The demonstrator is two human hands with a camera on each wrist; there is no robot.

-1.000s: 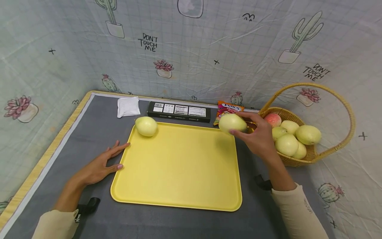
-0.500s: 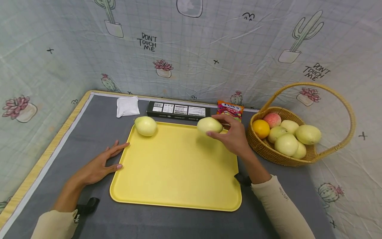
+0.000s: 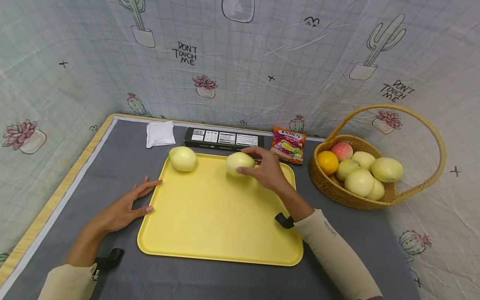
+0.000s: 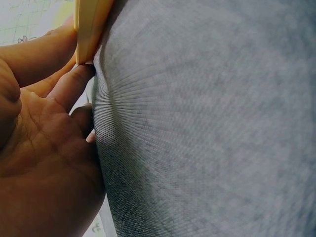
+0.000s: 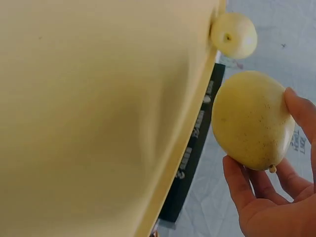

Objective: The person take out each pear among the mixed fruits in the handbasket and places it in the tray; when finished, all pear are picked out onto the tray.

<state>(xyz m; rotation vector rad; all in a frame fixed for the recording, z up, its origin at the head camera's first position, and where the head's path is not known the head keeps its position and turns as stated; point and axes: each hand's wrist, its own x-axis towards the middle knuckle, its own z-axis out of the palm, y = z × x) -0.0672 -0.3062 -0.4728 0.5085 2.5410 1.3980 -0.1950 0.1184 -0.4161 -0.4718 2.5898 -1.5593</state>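
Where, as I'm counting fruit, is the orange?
In the head view, the orange lies on the right, inside the left end of the basket, beside the peach.

- Head: high, facing forward and down over the yellow tray [image 3: 213,216]
- Left wrist: close against the left hand [image 4: 49,143]
- Right wrist: near, across the tray, shared with head

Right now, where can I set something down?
Bare: the middle of the yellow rectangular tray, right of the left hand; the grey cloth along its near edge. Crowded: the tray's far side, with one pale green oval fruit, another in the right hand, a long black box behind; and the tan wicker basket of fruit.
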